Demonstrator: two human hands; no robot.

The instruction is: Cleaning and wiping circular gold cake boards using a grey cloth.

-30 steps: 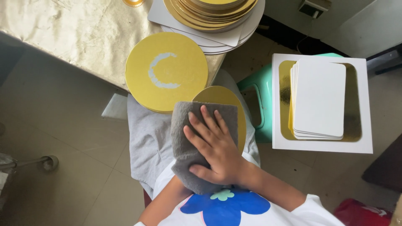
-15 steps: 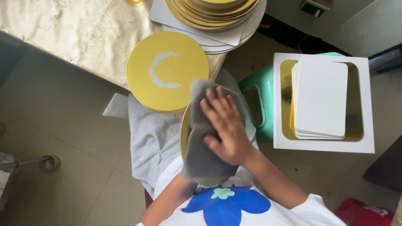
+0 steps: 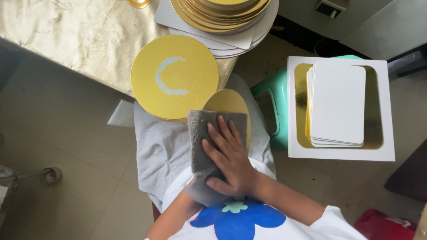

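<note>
Head view, right hand: my right hand (image 3: 229,162) lies flat on the grey cloth (image 3: 207,155), fingers (image 3: 222,133) spread and pressing down, gripping nothing.
Head view, grey cloth: it is folded over the gold disc (image 3: 229,106) on my lap, covering its lower part; the cloth's lower end hangs toward my shirt.
Head view, gold disc: round, shiny yellow-gold, tilted on my lap, only its upper arc showing above the cloth, its top edge just beside the stack on the counter.
Head view, left hand: hidden beneath the cloth and disc; only my left forearm (image 3: 171,218) shows at the bottom, so I cannot tell how those fingers are set.
Head view, counter: the counter (image 3: 66,40) has a crinkled gold covering and fills the upper left.
Head view, stack of yellow discs: the stack of yellow discs (image 3: 174,78) sits at the counter's edge, the top one bearing a pale curved smear.
Head view, far stack: a pile of gold round boards (image 3: 220,11) on white sheets, at the top edge.
Head view, stool: a mint-green stool (image 3: 271,93) to my right carries a white square board (image 3: 387,111) with a stack of white rounded rectangular cards (image 3: 338,104) on a gold patch.
Head view, floor: beige tiled floor (image 3: 66,155) on the left; a red object (image 3: 387,224) at the lower right.
</note>
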